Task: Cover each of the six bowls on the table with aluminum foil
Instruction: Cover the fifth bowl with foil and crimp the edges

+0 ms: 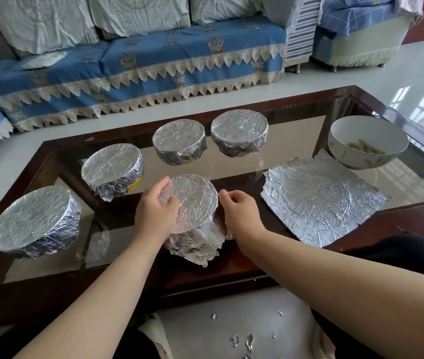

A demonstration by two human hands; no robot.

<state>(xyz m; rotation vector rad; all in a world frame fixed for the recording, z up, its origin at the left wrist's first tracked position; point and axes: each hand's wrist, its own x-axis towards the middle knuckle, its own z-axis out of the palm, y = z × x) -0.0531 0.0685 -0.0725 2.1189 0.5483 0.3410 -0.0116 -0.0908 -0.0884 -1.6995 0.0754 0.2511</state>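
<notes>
Glass-topped dark wood surface (270,174) in front of a blue-covered sofa (153,63). I see my left hand (155,211) and right hand (239,211) curled against opposite sides of the foil-wrapped round bowl (192,200) between them, fingers pinching crinkled foil at its rim. Four more foil-covered bowls: one left of my left hand (34,218), one beyond it (111,168), two further out (178,138) (239,130). Right of my right hand lies a flat crumpled aluminum foil sheet (319,200); beyond it an uncovered white ceramic bowl (366,141) with greenish food inside. Foil scraps (242,340) on the floor near me.
</notes>
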